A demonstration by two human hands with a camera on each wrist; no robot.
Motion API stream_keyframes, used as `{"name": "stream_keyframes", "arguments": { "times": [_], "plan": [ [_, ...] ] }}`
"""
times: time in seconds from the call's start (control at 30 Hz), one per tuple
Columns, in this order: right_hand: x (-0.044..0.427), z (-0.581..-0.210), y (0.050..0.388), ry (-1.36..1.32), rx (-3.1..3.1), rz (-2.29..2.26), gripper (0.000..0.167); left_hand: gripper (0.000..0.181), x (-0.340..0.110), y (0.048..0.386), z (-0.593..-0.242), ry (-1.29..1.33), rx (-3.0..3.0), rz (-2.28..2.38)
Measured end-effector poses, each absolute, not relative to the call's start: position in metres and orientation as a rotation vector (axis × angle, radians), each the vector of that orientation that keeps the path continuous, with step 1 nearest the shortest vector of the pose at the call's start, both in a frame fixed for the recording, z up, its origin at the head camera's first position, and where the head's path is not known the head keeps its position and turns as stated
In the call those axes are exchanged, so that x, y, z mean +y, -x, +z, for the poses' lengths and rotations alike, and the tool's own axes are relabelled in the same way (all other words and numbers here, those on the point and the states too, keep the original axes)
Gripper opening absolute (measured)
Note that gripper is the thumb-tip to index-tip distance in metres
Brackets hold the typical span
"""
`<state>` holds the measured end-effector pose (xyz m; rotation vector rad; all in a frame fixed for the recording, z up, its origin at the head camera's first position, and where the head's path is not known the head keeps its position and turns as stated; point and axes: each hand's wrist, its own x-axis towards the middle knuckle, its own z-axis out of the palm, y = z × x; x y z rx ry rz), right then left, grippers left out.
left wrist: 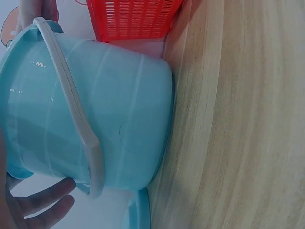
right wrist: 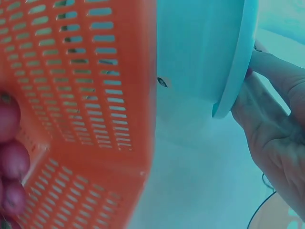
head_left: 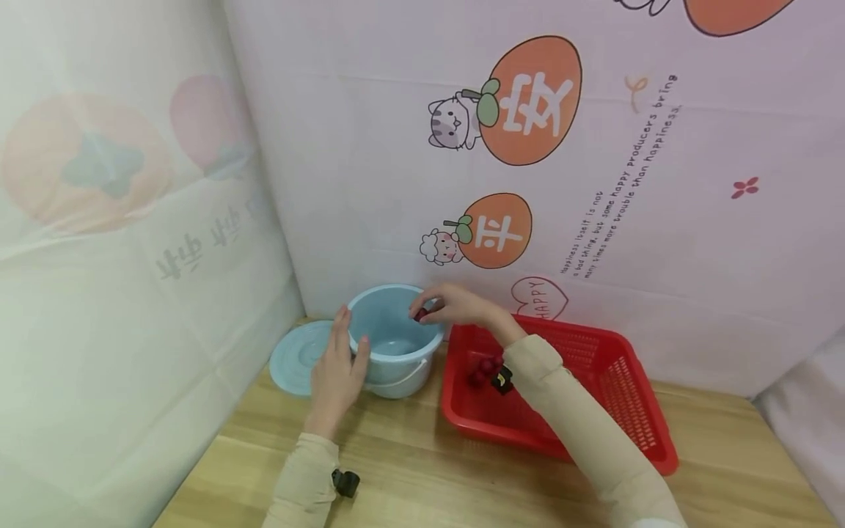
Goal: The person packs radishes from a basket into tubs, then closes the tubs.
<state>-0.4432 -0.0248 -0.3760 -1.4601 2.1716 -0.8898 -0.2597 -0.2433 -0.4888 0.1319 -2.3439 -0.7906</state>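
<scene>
A light-blue bucket (head_left: 409,381) with a pale carrying handle (left wrist: 71,95) stands upright on the table. My left hand (head_left: 338,374) touches its left side at the rim, fingers fairly straight. Over the bucket's right rim, my right hand (head_left: 458,304) pinches a small round dark-red fruit (head_left: 420,314) between thumb and fingers. That fruit is mostly hidden by the hand in the right wrist view. Several similar red fruits (head_left: 485,369) lie in a red plastic basket (head_left: 488,427) to the right, partly covered by the right forearm and its wrist camera.
The blue round lid (head_left: 290,367) lies left of the bucket, partly behind the left hand. Beneath everything is a wood-grain table (head_left: 422,477). A printed white cloth (head_left: 370,183) hangs close behind the bucket and basket, and more cloth hangs along the left.
</scene>
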Motion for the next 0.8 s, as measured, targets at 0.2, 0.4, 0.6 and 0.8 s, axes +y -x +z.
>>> {"name": "stream_keyframes", "arguments": {
  "times": [0.2, 0.4, 0.6, 0.8],
  "plan": [
    [-0.037, -0.373, 0.438, 1.447, 2.18, -0.784, 0.024, 0.066, -0.244, 0.257, -0.49, -0.14, -2.338, -0.775],
    [-0.048, -0.385, 0.427, 1.528, 2.203, -0.538, 0.022, 0.067, -0.242, 0.25, -0.496, -0.13, -2.372, -0.794],
    [-0.059, -0.384, 0.424, 1.561, 2.211, -0.508, 0.02, 0.067, -0.246, 0.251, -0.493, -0.144, -2.362, -0.778],
    [-0.055, -0.38, 0.429, 1.561, 2.197, -0.529, 0.022, 0.068, -0.246, 0.257, -0.488, -0.135, -2.391, -0.773]
  ]
}}
